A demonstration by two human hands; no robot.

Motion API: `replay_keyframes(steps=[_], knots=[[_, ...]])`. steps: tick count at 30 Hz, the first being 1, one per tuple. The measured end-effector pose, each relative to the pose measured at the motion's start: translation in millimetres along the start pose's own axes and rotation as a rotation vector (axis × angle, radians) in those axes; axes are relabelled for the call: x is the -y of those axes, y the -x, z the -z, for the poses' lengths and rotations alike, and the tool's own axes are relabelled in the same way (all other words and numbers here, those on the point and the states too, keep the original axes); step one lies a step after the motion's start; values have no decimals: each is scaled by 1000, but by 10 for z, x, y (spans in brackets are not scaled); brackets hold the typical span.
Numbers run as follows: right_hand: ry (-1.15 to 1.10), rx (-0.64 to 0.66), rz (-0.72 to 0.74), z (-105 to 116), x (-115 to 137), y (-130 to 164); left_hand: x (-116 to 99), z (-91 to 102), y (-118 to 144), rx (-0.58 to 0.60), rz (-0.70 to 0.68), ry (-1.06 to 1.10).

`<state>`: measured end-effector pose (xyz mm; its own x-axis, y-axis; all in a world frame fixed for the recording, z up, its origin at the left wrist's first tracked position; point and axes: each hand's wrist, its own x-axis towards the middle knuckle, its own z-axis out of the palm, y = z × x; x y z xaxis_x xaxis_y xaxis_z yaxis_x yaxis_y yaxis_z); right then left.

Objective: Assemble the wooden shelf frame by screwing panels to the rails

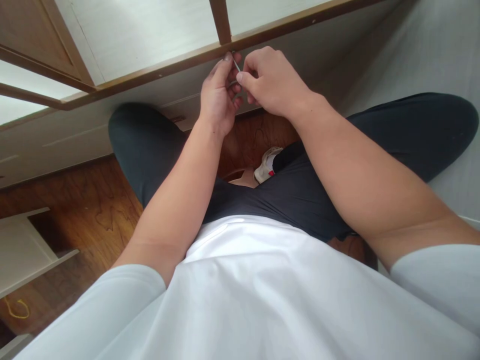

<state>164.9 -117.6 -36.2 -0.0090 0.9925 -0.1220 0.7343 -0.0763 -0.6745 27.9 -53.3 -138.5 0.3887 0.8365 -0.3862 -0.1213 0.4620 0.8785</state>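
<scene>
Since everything centers on the skinny metal rod (237, 65), let's start there: it slants between the two hands, just below the wooden rail (161, 75), and I can't tell if it's touching it. The right hand (272, 80) has the near end pinched between thumb and forefinger, with the other fingers curled in. The left hand (219, 90) has its thumb and forefinger close together around the far end, but honestly I can't tell whether they're gripping the rod or something tiny hidden there. My read is that the lining-up step is in hand, and the next move would call for a steady left hand and small, careful motion from the right. Further out, legs in dark pants (144, 137) spread to either side, with a light shoe (266, 166) between them above the brown wood floor (97, 205). Off left there's a white panel (24, 245) and some yellow string (19, 317).
</scene>
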Motion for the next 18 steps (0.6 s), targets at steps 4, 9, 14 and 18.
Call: replay_keyframes(steps=[4, 9, 14, 18], knots=[[-6, -23, -25, 2, 20, 5, -30, -29, 48, -35, -3, 10], [23, -2, -30, 14, 34, 12, -60, -68, 110, -33, 64, 9], [37, 17, 13, 40, 19, 21, -39, -107, 91, -59, -18, 25], [-7, 3, 0, 55, 12, 32, -51, -116, 74, -71, -13, 21]])
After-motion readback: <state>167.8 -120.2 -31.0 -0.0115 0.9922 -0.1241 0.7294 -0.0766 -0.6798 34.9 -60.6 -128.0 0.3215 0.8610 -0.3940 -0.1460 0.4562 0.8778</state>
